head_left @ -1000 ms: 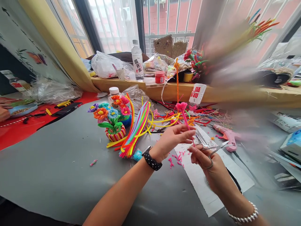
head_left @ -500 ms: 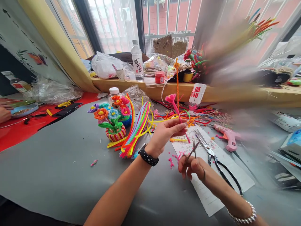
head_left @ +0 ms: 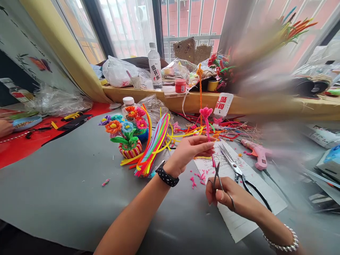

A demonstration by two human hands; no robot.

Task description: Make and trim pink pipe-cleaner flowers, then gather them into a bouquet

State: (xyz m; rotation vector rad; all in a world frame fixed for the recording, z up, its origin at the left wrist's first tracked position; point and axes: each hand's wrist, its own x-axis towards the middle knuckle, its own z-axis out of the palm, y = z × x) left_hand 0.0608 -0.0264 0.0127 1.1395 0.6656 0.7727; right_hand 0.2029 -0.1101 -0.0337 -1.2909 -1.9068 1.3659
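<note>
Between the thumb and fingers of my left hand (head_left: 195,150) is the stem of a pink pipe-cleaner flower (head_left: 206,115), held upright with its bloom on top. My right hand (head_left: 225,194) has its fingers in the loops of small scissors (head_left: 217,179). Their blades point up, slightly parted, close to the lower end of the pink stem; whether they touch it I cannot tell. Pink fuzz clippings (head_left: 202,176) lie below on the table and on a sheet of paper (head_left: 233,226). Large black-handled scissors (head_left: 235,166) rest on that paper.
A pink glue gun (head_left: 259,154) lies to the right. Left of my hands are a striped pot (head_left: 131,150) of pipe-cleaner flowers and a bundle of colourful pipe cleaners (head_left: 155,148). A water bottle (head_left: 154,67) stands on the sill. Another person's hand (head_left: 5,127) shows at far left.
The pink flower has turned from leaning left to nearly upright. My right hand has shifted slightly right, and the small scissors' blades have come closer together, near the stem's end.
</note>
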